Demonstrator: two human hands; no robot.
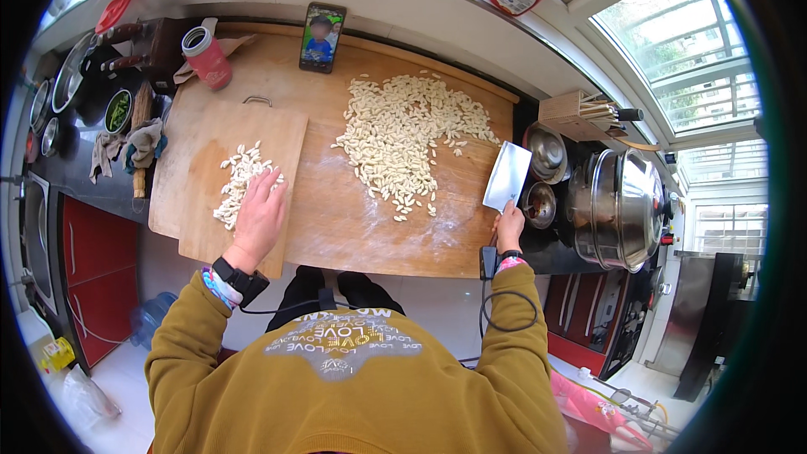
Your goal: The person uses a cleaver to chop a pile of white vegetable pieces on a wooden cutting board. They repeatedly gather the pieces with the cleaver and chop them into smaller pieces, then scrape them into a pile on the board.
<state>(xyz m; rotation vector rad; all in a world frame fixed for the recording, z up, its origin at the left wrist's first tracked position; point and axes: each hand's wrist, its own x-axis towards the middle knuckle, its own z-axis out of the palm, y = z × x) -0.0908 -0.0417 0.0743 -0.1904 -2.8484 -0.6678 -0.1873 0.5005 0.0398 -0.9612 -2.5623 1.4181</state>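
My left hand [260,214] lies flat over a small heap of shaped dough pieces [243,167] on a wooden cutting board [208,139]; its palm hides some of them. That board rests on the left part of a larger wooden board [328,202] with a floury surface. In my right hand [509,230], at the larger board's right edge, is the handle of a cleaver [508,175], its broad blade pointing away from me. A wide spread of similar dough pieces [403,132] covers the larger board's upper middle.
A smartphone [322,38] leans at the back, right of a pink flask [208,60]. Metal bowls [546,151] and a large steamer pot [615,208] stand at right. At left are a knife block [161,50], a bowl of chopped greens [118,111] and cloths [144,145].
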